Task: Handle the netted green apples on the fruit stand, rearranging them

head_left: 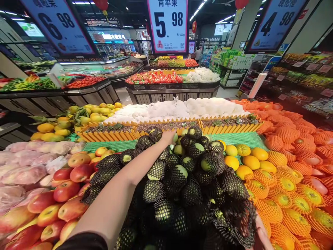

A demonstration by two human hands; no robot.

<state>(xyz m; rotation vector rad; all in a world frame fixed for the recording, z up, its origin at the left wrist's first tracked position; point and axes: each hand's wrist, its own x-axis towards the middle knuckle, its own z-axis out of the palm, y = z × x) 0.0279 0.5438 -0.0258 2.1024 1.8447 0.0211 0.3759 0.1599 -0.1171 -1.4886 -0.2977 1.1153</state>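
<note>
My left arm reaches across a heap of green apples (181,171), most of them in black foam net sleeves. At the back of the heap, my left hand (169,136) is curled down over a bare green apple (175,138); its fingertips are mostly hidden. Low on the right, my right hand (261,233) is partly cut off by the lower edge. Its fingers press against a bunched black foam net (241,220), and the net hides some of them. Whether fruit is inside that net I cannot tell.
Red apples (66,191) and pink-wrapped fruit (23,166) lie left. Oranges (251,162) and orange-netted fruit (288,184) lie right. Behind the heap run a low yellow fence (166,127) and white-netted fruit (169,110). Price screens (168,26) hang above.
</note>
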